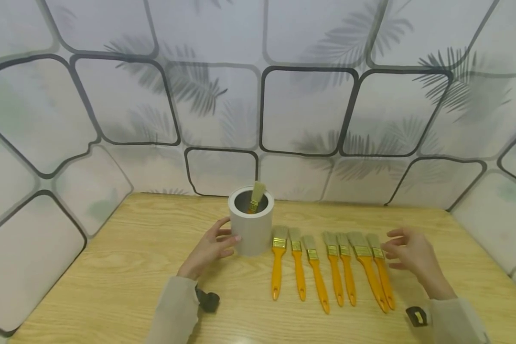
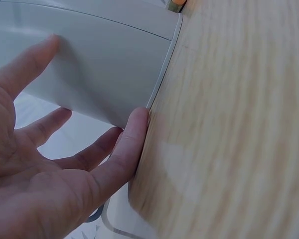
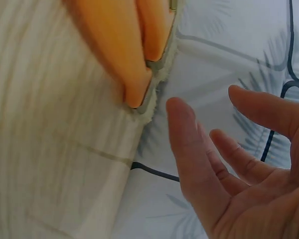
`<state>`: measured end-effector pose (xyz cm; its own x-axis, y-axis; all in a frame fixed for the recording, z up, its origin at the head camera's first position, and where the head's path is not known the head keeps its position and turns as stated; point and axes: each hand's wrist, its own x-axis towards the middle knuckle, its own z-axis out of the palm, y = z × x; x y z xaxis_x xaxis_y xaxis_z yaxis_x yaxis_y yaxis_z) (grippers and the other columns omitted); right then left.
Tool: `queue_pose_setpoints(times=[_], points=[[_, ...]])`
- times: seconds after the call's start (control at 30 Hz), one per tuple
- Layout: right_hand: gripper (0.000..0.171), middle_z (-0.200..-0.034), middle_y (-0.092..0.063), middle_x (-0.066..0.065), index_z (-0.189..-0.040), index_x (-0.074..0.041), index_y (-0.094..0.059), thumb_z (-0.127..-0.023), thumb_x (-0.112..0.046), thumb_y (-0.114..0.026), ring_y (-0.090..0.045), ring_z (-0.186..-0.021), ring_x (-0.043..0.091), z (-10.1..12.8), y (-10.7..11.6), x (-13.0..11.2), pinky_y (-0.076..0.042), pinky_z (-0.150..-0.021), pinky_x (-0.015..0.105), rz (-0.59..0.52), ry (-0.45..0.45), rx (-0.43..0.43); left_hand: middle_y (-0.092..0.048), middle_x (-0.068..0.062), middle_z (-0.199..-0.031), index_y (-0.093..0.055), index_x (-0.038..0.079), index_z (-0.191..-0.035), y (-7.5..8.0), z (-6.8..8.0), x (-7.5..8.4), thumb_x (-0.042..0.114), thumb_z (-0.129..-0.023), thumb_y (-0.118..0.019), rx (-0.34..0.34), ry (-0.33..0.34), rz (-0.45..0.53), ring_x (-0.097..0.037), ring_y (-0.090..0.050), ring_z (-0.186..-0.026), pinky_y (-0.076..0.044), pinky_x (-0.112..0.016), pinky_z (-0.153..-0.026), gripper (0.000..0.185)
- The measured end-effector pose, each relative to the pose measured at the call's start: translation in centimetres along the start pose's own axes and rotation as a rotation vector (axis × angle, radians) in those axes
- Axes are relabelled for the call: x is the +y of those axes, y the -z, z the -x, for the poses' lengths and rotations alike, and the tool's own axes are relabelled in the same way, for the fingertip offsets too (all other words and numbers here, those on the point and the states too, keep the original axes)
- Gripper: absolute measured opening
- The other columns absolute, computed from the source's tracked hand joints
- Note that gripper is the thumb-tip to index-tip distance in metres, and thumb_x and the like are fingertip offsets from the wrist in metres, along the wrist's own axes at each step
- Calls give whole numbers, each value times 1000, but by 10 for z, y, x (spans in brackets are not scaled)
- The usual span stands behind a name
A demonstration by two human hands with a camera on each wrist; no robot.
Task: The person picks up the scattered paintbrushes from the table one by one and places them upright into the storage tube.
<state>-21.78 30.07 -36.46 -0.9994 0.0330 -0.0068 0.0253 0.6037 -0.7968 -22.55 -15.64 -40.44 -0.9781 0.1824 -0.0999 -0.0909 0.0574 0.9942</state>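
Pale wooden tabletop (image 1: 124, 267) spread across the near ground, backed by a white wall panel with dark curved lines and faint palm-leaf prints (image 1: 301, 110). Grey cylindrical holder (image 1: 251, 227) upright near the middle of the table, one yellow-handled paintbrush (image 1: 255, 196) already inside, bristles up, leaning on the far rim. Just right of the holder, a row of seven flat paintbrushes with yellow handles and brass ferrules (image 1: 333, 267), bristles toward the wall, handles toward the near edge, lying close side by side. Left hand (image 1: 210, 248) cupped loosely against the holder's left wall, fingers relaxed and barely curled, fingertips (image 2: 137, 122) touching its base in the wrist view. Right hand (image 1: 410, 255) spread and empty, hovering just beside the rightmost brush (image 1: 380, 272), touching nothing. Likely trouble: brushes crowded so tightly that a reach for one could nudge or drag its neighbour; a loose brace on the light holder could let it tip or slide when a brush goes in; the leaning brush could block the opening.
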Motion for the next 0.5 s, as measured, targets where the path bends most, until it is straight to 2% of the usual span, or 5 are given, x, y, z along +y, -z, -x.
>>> queue_pose_setpoints(times=[0.17,0.5], points=[[51,-114,-58,41,-134,24,-39,-97,-4,-62,-72,-83,33,-3,2,6,-62,-66,38,-6,-36,-46,-35,-30,-150,-27,8,-159,-1,0,-1,14,-98,-69,10,-11,8,-47,-40,-137,-49,-49,-102,75],[55,-102,-64,32,-129,28,-34,-90,3,-65,-72,-78,29,-10,1,25,-62,-65,44,-14,-81,-202,-35,-30,-151,-28,9,-159,-1,0,-2,16,-97,-70,0,-19,-17,-47,-40,-138,-50,-49,-102,75]])
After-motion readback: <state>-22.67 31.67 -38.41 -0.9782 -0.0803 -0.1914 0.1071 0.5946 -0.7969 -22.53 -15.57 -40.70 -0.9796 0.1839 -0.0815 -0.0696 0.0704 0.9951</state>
